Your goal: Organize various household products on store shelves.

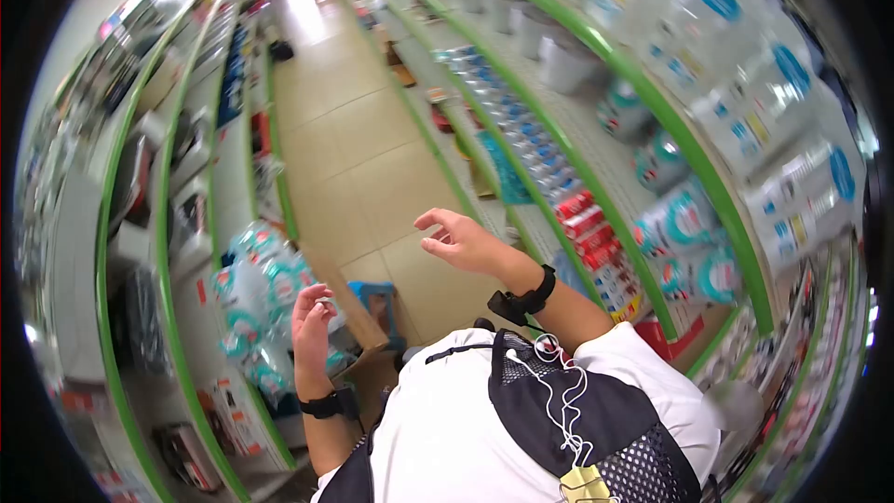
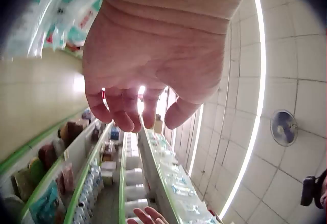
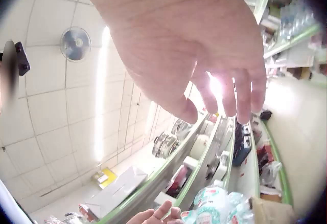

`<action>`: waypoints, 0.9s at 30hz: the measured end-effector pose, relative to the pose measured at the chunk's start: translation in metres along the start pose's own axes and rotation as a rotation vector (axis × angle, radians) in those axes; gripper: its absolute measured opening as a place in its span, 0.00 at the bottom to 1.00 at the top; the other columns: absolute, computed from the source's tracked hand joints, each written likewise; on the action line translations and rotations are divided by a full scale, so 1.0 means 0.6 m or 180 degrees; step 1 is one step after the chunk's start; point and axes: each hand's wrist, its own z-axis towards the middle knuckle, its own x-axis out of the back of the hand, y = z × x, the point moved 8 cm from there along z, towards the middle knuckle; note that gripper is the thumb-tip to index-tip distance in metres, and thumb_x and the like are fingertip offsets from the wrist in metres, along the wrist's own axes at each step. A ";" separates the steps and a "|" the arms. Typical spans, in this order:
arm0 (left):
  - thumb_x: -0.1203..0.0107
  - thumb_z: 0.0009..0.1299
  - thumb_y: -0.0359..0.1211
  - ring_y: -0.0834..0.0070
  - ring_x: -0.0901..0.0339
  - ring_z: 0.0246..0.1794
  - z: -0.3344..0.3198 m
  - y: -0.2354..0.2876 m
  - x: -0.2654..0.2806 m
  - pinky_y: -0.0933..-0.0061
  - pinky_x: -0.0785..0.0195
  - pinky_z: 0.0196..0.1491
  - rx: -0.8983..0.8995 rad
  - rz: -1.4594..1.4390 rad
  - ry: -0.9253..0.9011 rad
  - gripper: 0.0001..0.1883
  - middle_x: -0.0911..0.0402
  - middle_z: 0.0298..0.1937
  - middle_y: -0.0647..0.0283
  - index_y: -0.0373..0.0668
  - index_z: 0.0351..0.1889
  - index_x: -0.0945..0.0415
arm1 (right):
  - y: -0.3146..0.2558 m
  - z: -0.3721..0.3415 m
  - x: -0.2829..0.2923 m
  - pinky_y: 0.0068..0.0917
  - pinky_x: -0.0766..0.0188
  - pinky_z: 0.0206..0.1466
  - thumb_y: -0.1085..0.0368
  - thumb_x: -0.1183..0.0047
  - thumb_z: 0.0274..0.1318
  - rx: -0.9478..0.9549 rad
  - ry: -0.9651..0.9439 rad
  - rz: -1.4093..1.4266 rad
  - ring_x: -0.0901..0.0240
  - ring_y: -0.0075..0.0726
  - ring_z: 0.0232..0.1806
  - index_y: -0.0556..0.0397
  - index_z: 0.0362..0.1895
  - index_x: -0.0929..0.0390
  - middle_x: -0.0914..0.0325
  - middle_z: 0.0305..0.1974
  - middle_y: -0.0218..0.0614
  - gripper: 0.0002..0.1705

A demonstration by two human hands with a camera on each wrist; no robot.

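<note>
My left hand (image 1: 312, 326) is raised in front of my body with its fingers loosely bent and nothing in them. Beside it, overlapped by the hand in the head view, lie plastic-wrapped packs (image 1: 256, 265) with teal and white labels. A brown cardboard box (image 1: 349, 303) has its flap up just right of that hand. Over the aisle floor, my right hand (image 1: 461, 242) reaches out empty, fingers relaxed and slightly curved. Both wrist views show a bare palm, the left hand (image 2: 158, 55) and the right hand (image 3: 194, 50), with fingers hanging loosely.
Green-edged shelves line both sides of a tiled aisle (image 1: 349, 140). On the right shelves stand large clear plastic packs (image 1: 792, 149), teal-labelled packs (image 1: 684, 219), rows of bottles (image 1: 517, 116) and red packages (image 1: 591, 228). A blue plastic stool (image 1: 377, 303) stands beyond the cardboard.
</note>
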 end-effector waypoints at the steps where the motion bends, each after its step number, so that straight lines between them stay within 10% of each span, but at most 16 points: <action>1: 0.48 0.73 0.30 0.80 0.27 0.44 0.028 -0.014 -0.052 0.75 0.33 0.52 0.0066 0.0044 -0.0173 0.19 0.24 0.54 0.63 0.38 0.62 0.27 | 0.019 -0.030 0.047 0.33 0.23 0.55 0.63 0.43 0.67 -0.0065 0.0169 0.0012 0.20 0.35 0.52 0.56 0.61 0.26 0.22 0.57 0.41 0.21; 7: 0.48 0.76 0.30 0.79 0.24 0.51 0.152 -0.114 -0.419 0.75 0.32 0.56 0.0728 0.0141 -0.1560 0.16 0.22 0.55 0.63 0.37 0.61 0.27 | 0.079 -0.265 0.294 0.31 0.21 0.49 0.64 0.41 0.63 -0.0475 0.1580 0.0110 0.18 0.33 0.45 0.57 0.59 0.25 0.20 0.52 0.41 0.21; 15: 0.47 0.77 0.29 0.77 0.24 0.55 0.180 -0.253 -0.821 0.73 0.32 0.59 0.0945 0.0566 -0.3474 0.15 0.21 0.56 0.65 0.39 0.60 0.26 | 0.138 -0.552 0.383 0.30 0.22 0.50 0.66 0.42 0.65 -0.0688 0.3082 0.0082 0.20 0.32 0.48 0.57 0.62 0.30 0.24 0.57 0.39 0.23; 27: 0.43 0.70 0.23 0.61 0.42 0.77 0.161 -0.349 -1.081 0.56 0.42 0.74 0.0533 0.0557 -0.4184 0.40 0.39 0.77 0.56 0.45 0.79 0.48 | 0.149 -0.577 0.433 0.42 0.32 0.70 0.65 0.39 0.64 -0.0767 0.3573 0.0011 0.36 0.53 0.73 0.56 0.82 0.58 0.52 0.79 0.55 0.51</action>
